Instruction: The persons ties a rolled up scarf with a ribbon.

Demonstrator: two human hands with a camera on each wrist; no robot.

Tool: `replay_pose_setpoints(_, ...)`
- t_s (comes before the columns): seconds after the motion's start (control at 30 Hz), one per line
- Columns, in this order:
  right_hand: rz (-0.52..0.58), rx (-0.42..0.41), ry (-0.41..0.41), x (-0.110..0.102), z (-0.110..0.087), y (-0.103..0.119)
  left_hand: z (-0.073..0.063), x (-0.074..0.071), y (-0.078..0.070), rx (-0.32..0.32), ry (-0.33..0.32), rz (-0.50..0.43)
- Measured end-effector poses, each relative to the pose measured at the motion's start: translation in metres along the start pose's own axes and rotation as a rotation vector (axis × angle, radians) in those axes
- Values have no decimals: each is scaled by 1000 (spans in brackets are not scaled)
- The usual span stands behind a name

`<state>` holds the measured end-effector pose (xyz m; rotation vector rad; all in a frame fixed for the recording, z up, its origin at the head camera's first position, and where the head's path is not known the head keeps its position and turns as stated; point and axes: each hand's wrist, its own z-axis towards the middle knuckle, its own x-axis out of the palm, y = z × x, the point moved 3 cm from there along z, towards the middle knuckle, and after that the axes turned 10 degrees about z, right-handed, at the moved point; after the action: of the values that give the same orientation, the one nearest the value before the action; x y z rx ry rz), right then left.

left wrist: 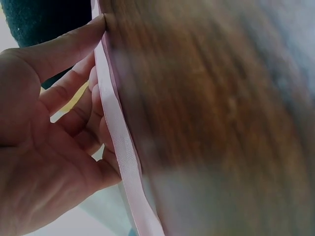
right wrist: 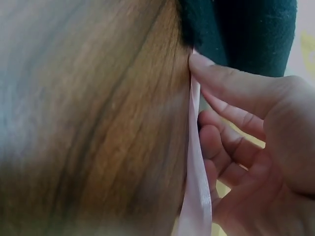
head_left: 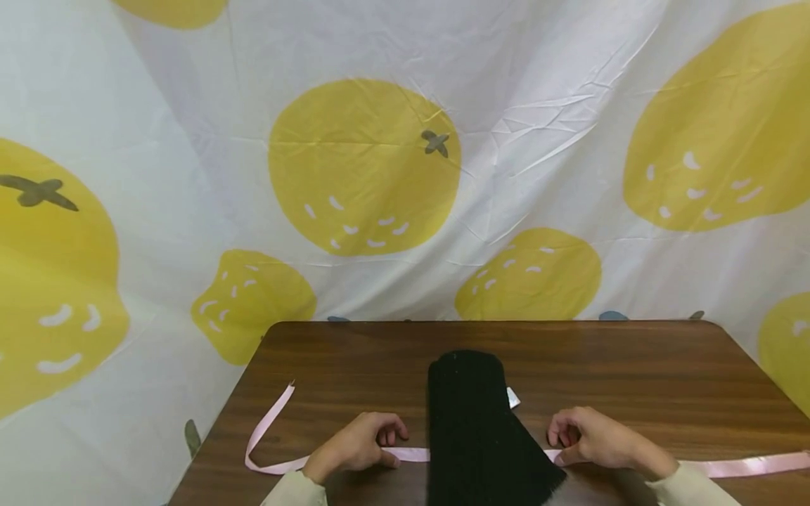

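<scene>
A folded black fabric piece (head_left: 468,429), fuzzy-edged and perhaps a scarf, lies on the wooden table with a small white tag (head_left: 513,398) at its right side. Beneath it runs a pale pink ribbon (head_left: 414,455), showing on both sides. To the left of the fabric, my left hand (head_left: 367,443) holds the ribbon near the thumb tip, other fingers curled. On the opposite side my right hand (head_left: 591,439) holds the ribbon close to the fabric's edge. Both wrist views show a thumb against the ribbon (left wrist: 118,123); the fingertips' contact behind it is partly hidden.
The ribbon's left end curves back across the brown table (head_left: 354,365), and its right end stretches toward the table's right side. Behind the table hangs a white curtain (head_left: 380,42) printed with yellow fruit.
</scene>
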<state>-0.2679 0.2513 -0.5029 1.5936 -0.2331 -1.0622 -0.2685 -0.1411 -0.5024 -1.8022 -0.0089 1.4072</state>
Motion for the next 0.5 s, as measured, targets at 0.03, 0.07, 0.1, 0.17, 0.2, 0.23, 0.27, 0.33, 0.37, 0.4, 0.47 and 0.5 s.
replay_pose_setpoints(0.03,3,1,-2,1,0,0,0,0,0,0,1,-2)
replay_pose_setpoints(0.07,-1,-4,-4,2,0,0,0,0,-1,-1,2,-5)
replay_pose_setpoints(0.1,-6,-11,-4,2,0,1,0,0,-1,-2,3,-6)
replay_pose_setpoints(0.17,-14,-24,-2,4,0,2,-1,1,-1,-3,6,-8)
replay_pose_setpoints(0.2,-19,-26,1,5,0,3,-1,1,-2,-4,7,-7)
replay_pose_setpoints(0.23,-25,-28,7,5,0,4,-1,1,-2,-3,9,-6)
replay_pose_setpoints(0.27,-33,-30,13,6,0,5,-1,1,-2,-3,9,-6)
replay_pose_setpoints(0.33,-37,-21,28,6,1,7,-1,2,-2,-4,12,-1)
replay_pose_setpoints(0.37,-41,-23,35,6,1,8,-1,2,-2,-5,16,-1)
replay_pose_setpoints(0.4,-43,-25,42,6,2,8,-2,2,-2,-7,19,-6)
replay_pose_setpoints(0.47,-41,-39,50,5,3,10,-2,2,-1,-16,33,-23)
replay_pose_setpoints(0.5,-41,-51,52,5,3,10,-2,2,-1,-21,41,-32)
